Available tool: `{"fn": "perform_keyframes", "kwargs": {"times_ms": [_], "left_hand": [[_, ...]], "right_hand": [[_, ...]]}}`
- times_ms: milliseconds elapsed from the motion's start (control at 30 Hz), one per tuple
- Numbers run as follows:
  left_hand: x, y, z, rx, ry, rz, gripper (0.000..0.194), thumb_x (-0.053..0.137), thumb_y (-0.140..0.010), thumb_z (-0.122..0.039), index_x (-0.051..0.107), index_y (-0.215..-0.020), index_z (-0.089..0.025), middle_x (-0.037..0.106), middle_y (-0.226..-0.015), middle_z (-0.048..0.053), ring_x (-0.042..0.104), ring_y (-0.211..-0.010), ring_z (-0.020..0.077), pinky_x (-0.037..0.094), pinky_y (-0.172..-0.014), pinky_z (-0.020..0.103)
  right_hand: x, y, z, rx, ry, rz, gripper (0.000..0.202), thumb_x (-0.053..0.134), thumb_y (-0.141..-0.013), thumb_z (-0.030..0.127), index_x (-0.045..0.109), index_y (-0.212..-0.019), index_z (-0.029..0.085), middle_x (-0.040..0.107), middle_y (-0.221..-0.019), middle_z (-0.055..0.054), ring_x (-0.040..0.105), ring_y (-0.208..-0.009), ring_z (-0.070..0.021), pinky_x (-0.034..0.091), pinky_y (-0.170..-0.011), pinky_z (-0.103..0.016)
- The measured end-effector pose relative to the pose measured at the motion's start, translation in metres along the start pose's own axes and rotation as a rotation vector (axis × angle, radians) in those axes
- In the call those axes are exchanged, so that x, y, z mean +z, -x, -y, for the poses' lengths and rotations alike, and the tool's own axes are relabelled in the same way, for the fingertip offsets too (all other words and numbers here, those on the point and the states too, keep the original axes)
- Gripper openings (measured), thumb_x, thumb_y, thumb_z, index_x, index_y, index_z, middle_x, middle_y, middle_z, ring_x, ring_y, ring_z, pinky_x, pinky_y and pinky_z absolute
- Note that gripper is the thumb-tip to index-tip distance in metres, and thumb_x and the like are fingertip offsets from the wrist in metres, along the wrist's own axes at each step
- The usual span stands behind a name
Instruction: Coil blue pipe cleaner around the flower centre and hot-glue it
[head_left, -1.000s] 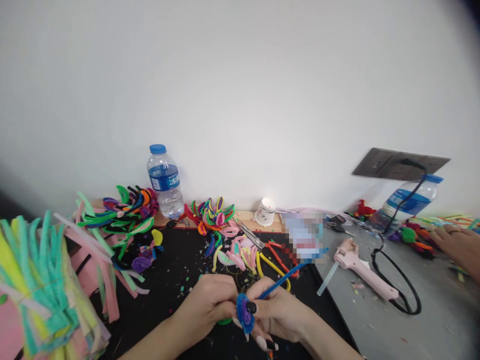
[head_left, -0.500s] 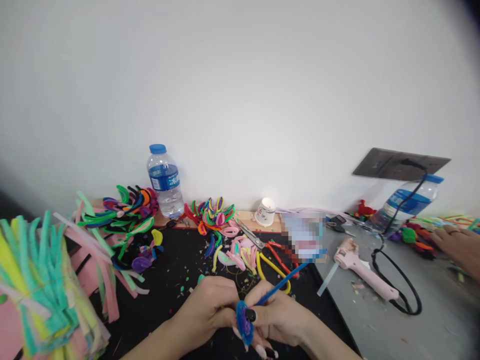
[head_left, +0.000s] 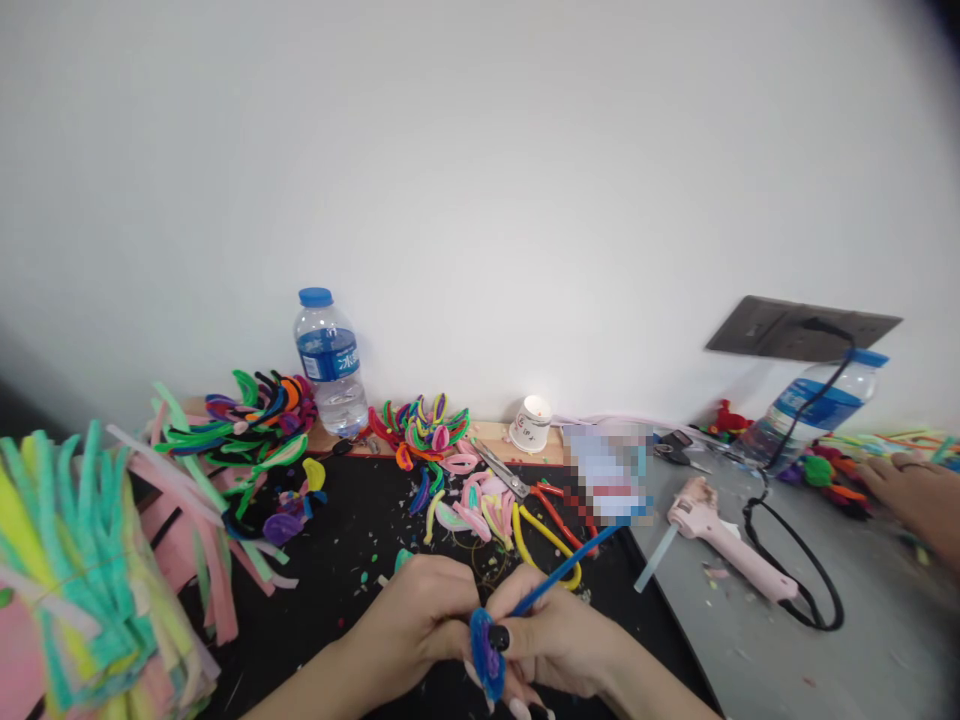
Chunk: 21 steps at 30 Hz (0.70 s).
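At the bottom centre, my left hand (head_left: 420, 625) and my right hand (head_left: 559, 635) meet over the black mat (head_left: 315, 610). Between them is a blue loop with a purple middle (head_left: 487, 655), made of fuzzy stems. My right thumb, with a black nail, presses on the loop, and my left fingers pinch its left side. A long blue stem (head_left: 574, 562) runs up and to the right out of my right hand. The fingertips under the loop are partly hidden.
Bundled fuzzy stems (head_left: 82, 570) lie at the left. Behind are a water bottle (head_left: 330, 365), colourful loops (head_left: 424, 425), scissors (head_left: 555, 515) and a paper cup (head_left: 530, 424). A pink glue gun (head_left: 735, 550) lies right, near another person's hand (head_left: 915, 495).
The blue and purple loop has tilted slightly and shifted a little down and left. The blue stem's far end is slightly lower. Both hands have hardly moved.
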<state>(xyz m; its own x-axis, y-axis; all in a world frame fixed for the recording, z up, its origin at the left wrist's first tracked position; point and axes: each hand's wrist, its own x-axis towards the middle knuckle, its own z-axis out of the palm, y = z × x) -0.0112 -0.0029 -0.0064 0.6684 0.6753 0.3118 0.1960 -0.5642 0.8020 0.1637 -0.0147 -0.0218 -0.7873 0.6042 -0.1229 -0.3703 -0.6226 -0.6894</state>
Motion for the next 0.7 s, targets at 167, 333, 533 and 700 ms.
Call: {"fn": "perform_keyframes", "kwargs": {"times_ms": [167, 333, 533, 700], "left_hand": [[-0.0008, -0.0004, -0.0023, -0.048, 0.069, 0.024, 0.057, 0.030, -0.080, -0.064, 0.035, -0.049, -0.017, 0.030, -0.054, -0.005, 0.032, -0.049, 0.0096, 0.022, -0.047, 0.024], [-0.0009, 0.0002, -0.0012, -0.047, 0.076, 0.048, 0.058, 0.030, -0.080, -0.065, 0.034, -0.048, -0.017, 0.029, -0.053, -0.006, 0.030, -0.049, 0.0095, 0.020, -0.046, 0.025], [-0.0010, -0.0007, -0.0018, -0.061, 0.093, 0.050, 0.058, 0.033, -0.079, -0.065, 0.032, -0.047, -0.017, 0.029, -0.052, -0.006, 0.030, -0.048, 0.0095, 0.020, -0.046, 0.025], [-0.0022, -0.0022, -0.0051, -0.060, 0.114, 0.044, 0.058, 0.034, -0.079, -0.065, 0.032, -0.046, -0.017, 0.028, -0.050, -0.006, 0.030, -0.047, 0.0094, 0.020, -0.045, 0.024]], "right_hand": [[0.0030, -0.0011, -0.0011, 0.001, -0.005, 0.014, 0.030, 0.075, -0.069, 0.031, 0.066, -0.068, 0.002, 0.063, -0.052, -0.008, 0.049, -0.030, -0.0055, 0.029, -0.026, -0.010], [0.0050, -0.0007, -0.0030, -0.006, 0.008, -0.022, 0.030, 0.076, -0.066, 0.031, 0.066, -0.068, 0.003, 0.063, -0.052, -0.007, 0.051, -0.032, -0.0057, 0.030, -0.027, -0.009], [0.0085, -0.0009, -0.0028, -0.009, -0.005, -0.033, 0.030, 0.077, -0.065, 0.030, 0.066, -0.068, 0.003, 0.064, -0.053, -0.007, 0.050, -0.030, -0.0048, 0.032, -0.027, -0.010], [0.0102, -0.0011, -0.0040, -0.023, -0.013, -0.036, 0.030, 0.078, -0.064, 0.030, 0.065, -0.069, 0.004, 0.065, -0.053, -0.007, 0.049, -0.030, -0.0047, 0.029, -0.026, -0.009]]}}
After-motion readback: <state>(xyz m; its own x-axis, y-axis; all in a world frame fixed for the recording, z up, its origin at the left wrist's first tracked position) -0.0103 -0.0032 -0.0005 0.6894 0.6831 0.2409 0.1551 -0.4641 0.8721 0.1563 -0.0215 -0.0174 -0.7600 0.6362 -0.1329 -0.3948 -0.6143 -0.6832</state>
